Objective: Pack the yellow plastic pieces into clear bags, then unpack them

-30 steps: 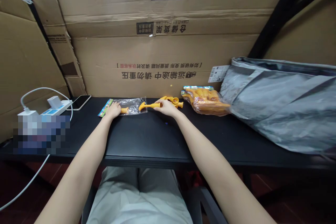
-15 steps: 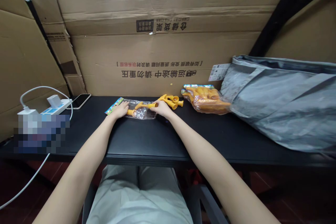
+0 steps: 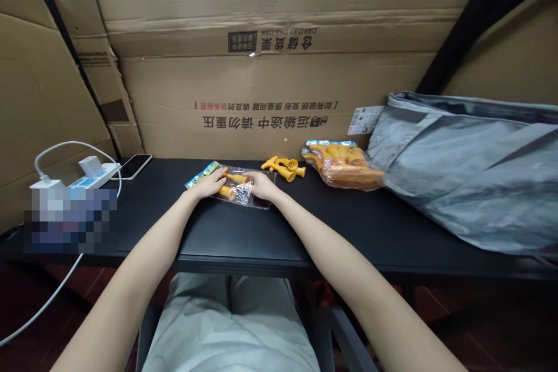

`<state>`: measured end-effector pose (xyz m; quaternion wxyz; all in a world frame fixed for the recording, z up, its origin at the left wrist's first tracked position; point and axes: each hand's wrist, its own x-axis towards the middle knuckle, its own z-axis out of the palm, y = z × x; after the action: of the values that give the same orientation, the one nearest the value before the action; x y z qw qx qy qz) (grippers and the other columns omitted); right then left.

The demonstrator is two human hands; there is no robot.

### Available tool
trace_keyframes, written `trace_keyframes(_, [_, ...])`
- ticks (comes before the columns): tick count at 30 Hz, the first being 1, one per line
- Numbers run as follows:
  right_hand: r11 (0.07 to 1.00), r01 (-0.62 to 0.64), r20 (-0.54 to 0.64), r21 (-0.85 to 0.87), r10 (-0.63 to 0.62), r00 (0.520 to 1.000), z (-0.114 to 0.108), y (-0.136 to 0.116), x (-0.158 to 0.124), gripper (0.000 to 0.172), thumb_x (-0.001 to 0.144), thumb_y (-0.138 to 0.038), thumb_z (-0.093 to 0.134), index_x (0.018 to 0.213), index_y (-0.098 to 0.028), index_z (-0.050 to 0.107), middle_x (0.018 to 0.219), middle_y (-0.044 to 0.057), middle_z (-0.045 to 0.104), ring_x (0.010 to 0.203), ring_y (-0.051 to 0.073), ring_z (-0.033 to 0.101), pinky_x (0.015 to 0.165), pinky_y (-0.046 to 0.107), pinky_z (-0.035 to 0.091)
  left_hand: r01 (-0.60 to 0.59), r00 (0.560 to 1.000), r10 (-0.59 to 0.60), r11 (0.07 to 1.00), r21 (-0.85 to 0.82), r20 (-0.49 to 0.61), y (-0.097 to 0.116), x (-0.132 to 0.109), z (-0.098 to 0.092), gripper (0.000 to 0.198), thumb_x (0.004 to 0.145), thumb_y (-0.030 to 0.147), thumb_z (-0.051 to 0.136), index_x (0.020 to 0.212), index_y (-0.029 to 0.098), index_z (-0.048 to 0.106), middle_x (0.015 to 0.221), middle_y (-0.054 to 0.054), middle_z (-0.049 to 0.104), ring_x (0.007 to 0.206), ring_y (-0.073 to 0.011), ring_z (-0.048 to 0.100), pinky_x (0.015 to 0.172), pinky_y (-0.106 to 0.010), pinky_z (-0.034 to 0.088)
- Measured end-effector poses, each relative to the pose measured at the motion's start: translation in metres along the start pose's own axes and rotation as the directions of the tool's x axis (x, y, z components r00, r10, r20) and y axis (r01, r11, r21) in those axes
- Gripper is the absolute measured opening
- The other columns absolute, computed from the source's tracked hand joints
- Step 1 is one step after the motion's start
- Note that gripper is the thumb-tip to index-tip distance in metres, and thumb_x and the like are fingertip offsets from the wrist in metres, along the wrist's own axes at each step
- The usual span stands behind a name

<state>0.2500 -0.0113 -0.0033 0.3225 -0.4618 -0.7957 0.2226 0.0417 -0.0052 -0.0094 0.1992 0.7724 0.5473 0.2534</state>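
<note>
A clear plastic bag (image 3: 253,200) with a colourful header card (image 3: 201,174) lies on the black table. Two yellow plastic toy pieces show in it: a toy hammer (image 3: 238,178) and a second piece with a flared end (image 3: 226,192). My left hand (image 3: 211,182) grips the bag near its card, fingers closed over the film and the pieces' left ends. At the bag's right part, my right hand (image 3: 261,187) closes on the hammer's handle end. Several loose yellow toy tools (image 3: 285,168) lie just behind my right hand.
A filled bag of yellow toys (image 3: 342,165) lies at the right against a large grey fabric bag (image 3: 462,174). On the left are a phone (image 3: 134,167), a power strip (image 3: 98,177) and a white charging cable (image 3: 76,143). Printed cardboard (image 3: 265,81) stands behind the table.
The toy hammer has moved left, further into the plastic bag, with my right hand following. My left hand and the bag's card have shifted slightly right.
</note>
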Motion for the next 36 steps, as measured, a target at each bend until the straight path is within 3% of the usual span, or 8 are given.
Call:
trace_keyframes(6, [1.000,-0.010,-0.036,-0.025,0.009,0.999,0.001,0.003,0.001,0.038,0.071,-0.009,0.065,0.108,-0.013,0.068,0.107,0.012,0.069,0.100,0.023,0.064,0.094,0.035,0.045,0.101,0.943,-0.223,0.899,-0.426,-0.248,-0.006,0.009,-0.008,0.047,0.092,0.025,0.028,0.133,0.015,0.048,0.136,-0.010,0.053,0.124,-0.0159,0.050,0.106,-0.032,0.038])
trace_keyframes(10, [0.999,-0.020,-0.054,-0.035,0.018,0.998,0.004,0.005,0.003,0.039,0.070,-0.009,0.065,0.109,-0.013,0.067,0.108,0.012,0.068,0.099,0.022,0.064,0.092,0.033,0.047,0.119,0.921,-0.288,0.848,-0.516,-0.261,-0.011,0.012,-0.008,0.044,0.090,0.023,0.030,0.124,0.012,0.056,0.126,-0.011,0.061,0.117,-0.0175,0.056,0.102,-0.031,0.043])
trace_keyframes(16, [0.996,-0.074,-0.100,-0.049,0.069,0.993,0.007,0.003,0.002,0.038,0.071,-0.007,0.064,0.109,-0.011,0.065,0.111,0.013,0.067,0.101,0.022,0.063,0.092,0.032,0.046,0.161,0.962,-0.221,0.933,-0.323,-0.158,-0.010,0.008,-0.001,0.042,0.088,0.032,0.038,0.110,0.011,0.066,0.120,-0.010,0.065,0.113,-0.0216,0.058,0.101,-0.031,0.042])
trace_keyframes(22, [0.987,-0.140,-0.096,0.072,0.147,0.984,0.006,0.005,0.005,0.038,0.075,-0.016,0.067,0.112,-0.008,0.063,0.112,0.016,0.067,0.094,0.020,0.066,0.089,0.032,0.049,0.119,0.988,-0.122,0.992,-0.030,-0.090,-0.003,0.001,-0.004,0.044,0.088,0.026,0.037,0.125,0.018,0.059,0.134,-0.004,0.054,0.125,-0.0182,0.049,0.107,-0.028,0.034])
trace_keyframes(25, [0.966,-0.175,-0.094,0.191,0.196,0.976,0.007,0.009,0.007,0.038,0.075,-0.012,0.066,0.113,-0.007,0.062,0.112,0.016,0.067,0.093,0.018,0.066,0.087,0.030,0.050,0.079,0.996,-0.073,0.991,0.105,-0.056,-0.002,-0.001,-0.003,0.046,0.086,0.025,0.040,0.129,0.022,0.056,0.137,-0.001,0.052,0.128,-0.0179,0.045,0.110,-0.028,0.030])
trace_keyframes(29, [0.944,-0.179,-0.043,0.279,0.199,0.979,0.009,0.012,0.007,0.037,0.075,-0.006,0.061,0.112,-0.008,0.064,0.107,0.014,0.069,0.092,0.017,0.067,0.086,0.027,0.050,0.025,1.000,-0.025,0.976,0.218,-0.002,-0.003,-0.001,0.000,0.050,0.087,0.026,0.034,0.132,0.016,0.052,0.143,-0.003,0.044,0.135,-0.0154,0.036,0.113,-0.026,0.022])
trace_keyframes(33, [0.965,-0.160,-0.043,0.209,0.173,0.984,0.004,0.008,0.006,0.037,0.073,-0.002,0.057,0.107,-0.010,0.067,0.105,0.011,0.070,0.093,0.017,0.066,0.087,0.027,0.049,0.019,0.999,-0.029,0.963,0.268,0.031,-0.004,0.002,0.001,0.052,0.088,0.027,0.029,0.135,0.014,0.048,0.147,-0.003,0.039,0.137,-0.0142,0.032,0.114,-0.026,0.019])
trace_keyframes(36, [0.987,-0.162,-0.109,0.007,0.162,0.981,-0.009,0.004,0.005,0.031,0.073,-0.003,0.053,0.097,-0.012,0.071,0.097,0.009,0.072,0.090,0.018,0.066,0.085,0.027,0.049,0.029,0.999,-0.035,0.960,0.277,0.016,-0.008,0.003,-0.001,0.052,0.087,0.025,0.031,0.135,0.017,0.048,0.145,-0.002,0.042,0.136,-0.0144,0.034,0.114,-0.026,0.021])
